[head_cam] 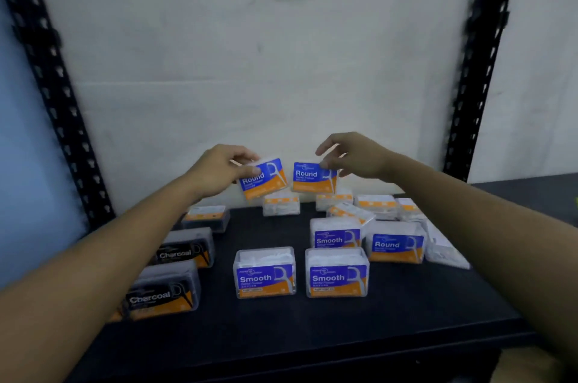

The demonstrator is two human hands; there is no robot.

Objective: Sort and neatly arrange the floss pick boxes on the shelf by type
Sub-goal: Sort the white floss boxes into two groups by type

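Above the back of the dark shelf (281, 329), my left hand (219, 168) pinches a tilted Round box (266, 178) between the thumb and curled fingers. My right hand (353, 157) pinches a second Round box (314, 178) at its upper right corner. Both are held just beside each other, with a gap between them. Below, Charcoal boxes (162, 292) stand at the left and two Smooth boxes (265, 273) at the front middle. A third Smooth box (336, 234) stands behind them, with a third Round box (395, 243) to its right. Loose boxes (350, 210) lie untidy at the back right.
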